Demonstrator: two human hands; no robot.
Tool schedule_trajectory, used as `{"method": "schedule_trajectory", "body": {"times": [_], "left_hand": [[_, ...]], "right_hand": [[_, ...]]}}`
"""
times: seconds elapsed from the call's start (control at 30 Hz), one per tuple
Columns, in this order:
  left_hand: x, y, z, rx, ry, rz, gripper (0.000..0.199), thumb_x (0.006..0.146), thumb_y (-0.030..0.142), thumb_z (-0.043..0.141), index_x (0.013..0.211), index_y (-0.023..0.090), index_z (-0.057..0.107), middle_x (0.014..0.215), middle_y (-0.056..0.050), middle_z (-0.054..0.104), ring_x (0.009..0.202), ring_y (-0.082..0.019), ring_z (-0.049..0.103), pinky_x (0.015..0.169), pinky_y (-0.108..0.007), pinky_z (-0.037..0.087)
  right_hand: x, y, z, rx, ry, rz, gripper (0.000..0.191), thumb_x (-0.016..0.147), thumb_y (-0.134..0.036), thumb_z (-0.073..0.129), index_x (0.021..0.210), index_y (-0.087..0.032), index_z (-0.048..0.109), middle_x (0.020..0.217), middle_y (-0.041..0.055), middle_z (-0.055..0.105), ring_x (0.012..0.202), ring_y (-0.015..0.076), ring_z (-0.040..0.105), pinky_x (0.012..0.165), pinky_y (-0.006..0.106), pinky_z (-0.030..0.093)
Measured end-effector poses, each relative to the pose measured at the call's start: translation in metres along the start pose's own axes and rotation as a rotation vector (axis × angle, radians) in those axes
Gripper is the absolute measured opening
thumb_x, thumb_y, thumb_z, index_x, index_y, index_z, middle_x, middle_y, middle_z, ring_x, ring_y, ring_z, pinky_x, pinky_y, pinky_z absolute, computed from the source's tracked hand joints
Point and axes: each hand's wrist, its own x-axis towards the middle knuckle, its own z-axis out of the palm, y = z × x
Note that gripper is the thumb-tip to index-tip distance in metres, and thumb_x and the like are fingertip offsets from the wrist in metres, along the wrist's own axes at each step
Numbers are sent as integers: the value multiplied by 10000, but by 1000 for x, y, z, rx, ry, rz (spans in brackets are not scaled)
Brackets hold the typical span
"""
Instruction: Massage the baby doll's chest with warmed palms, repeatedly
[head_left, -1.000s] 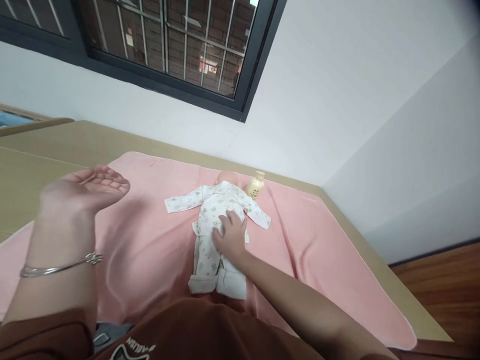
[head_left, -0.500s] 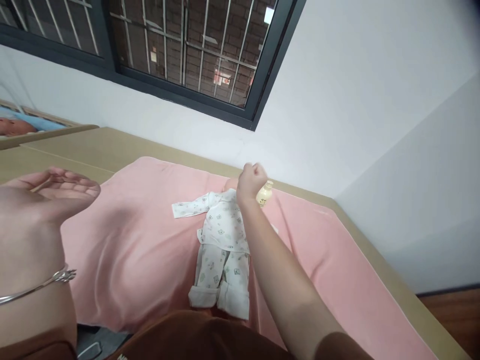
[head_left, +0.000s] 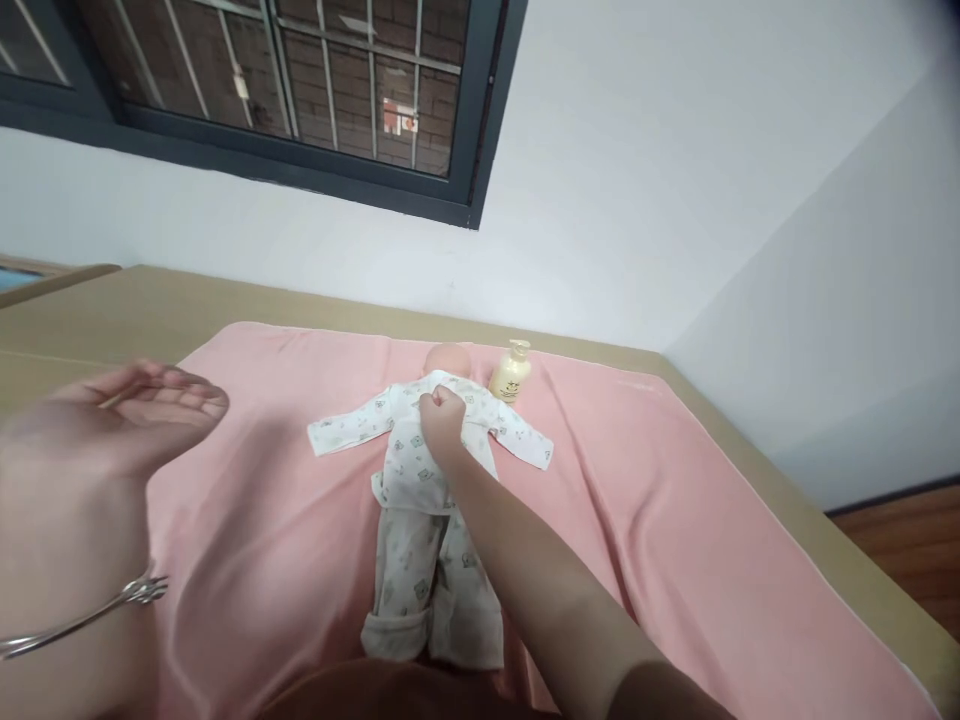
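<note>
Baby doll [head_left: 412,490] lies stretched out near the middle of a pink blanket [head_left: 675,500] spread on a table [head_left: 202,300], head at the far side and legs toward the person; whether it lies on its front or back is hard to tell. As far as the view shows, the clothing is already on: a white printed top [head_left: 409,465] covers the torso, its sleeves spread left and right, and matching trousers [head_left: 401,570] cover the legs, their cuffs turned up. The handling of the doll looks under way; how much remains cannot be judged from here.

The right hand [head_left: 444,420] is over the upper part of the top, its fingers curled into a fist; whether it touches the cloth, or encloses anything, cannot be told. The left hand [head_left: 127,430] is at the left, apart from the doll, palm up, its fingers loosely cupped and holding nothing visible.

Counted, there are one doll, one top with two sleeves, one pair of trousers with two cuffs, one blanket, one upright pump bottle [head_left: 511,375] just right of the head, and one silver bracelet [head_left: 146,589] on the left wrist.
</note>
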Motion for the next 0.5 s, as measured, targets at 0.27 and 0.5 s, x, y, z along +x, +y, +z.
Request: {"method": "schedule_trajectory", "body": {"times": [0.27,0.5], "left_hand": [[-13,-132,109,105,47,-331,202,918,69,346,784,165,464,602,20,504,492,-86,514,511,-231,436],[44,-245,150,285,-89,-594,219,947,150,366,1013,144,575,757,-81,641,670,-180,677,590,-293,567]], "right_hand": [[-4,-2,2,68,99,-80,356,737,-254,467,546,-245,166,513,-87,149,500,77,202,503,252,196],[-6,-6,4,146,161,-271,382,784,-277,487,543,-233,194,480,-92,209,462,69,241,475,236,199]]}}
